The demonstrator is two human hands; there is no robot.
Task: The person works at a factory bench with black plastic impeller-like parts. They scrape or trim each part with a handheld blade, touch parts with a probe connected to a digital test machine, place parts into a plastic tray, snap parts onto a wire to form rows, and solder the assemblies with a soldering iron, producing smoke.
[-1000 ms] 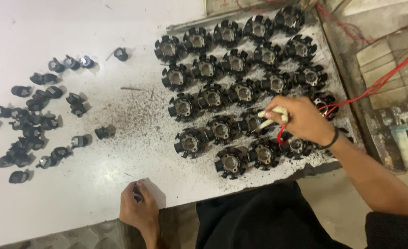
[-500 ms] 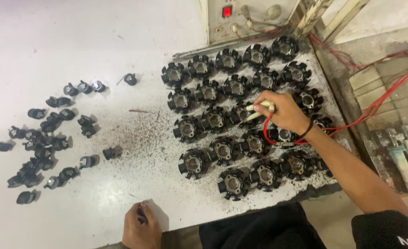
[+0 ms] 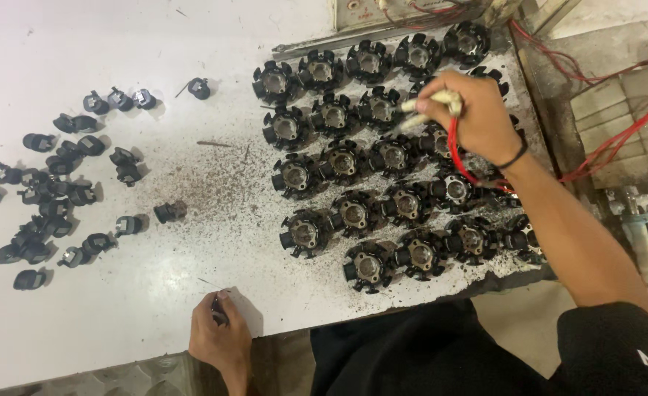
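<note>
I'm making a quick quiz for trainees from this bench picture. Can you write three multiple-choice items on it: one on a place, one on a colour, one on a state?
1. Where do the small loose black cap-like parts lie on the white table?
A. left of the rows of black round finned metal parts
B. right of those rows
C. stacked on top of those rows

2. What colour are the wires running from the pale probes in the right hand?
A. blue
B. red
C. green

3. What is the left hand doing?
A. lying flat and open
B. lifting a finned part
C. pinching a small dark item at the table's near edge

Answers:
1 A, the loose caps are scattered on the left, the finned parts on the right.
2 B, red wires loop past the wrist.
3 C, the fingers close on a small dark item.
</note>
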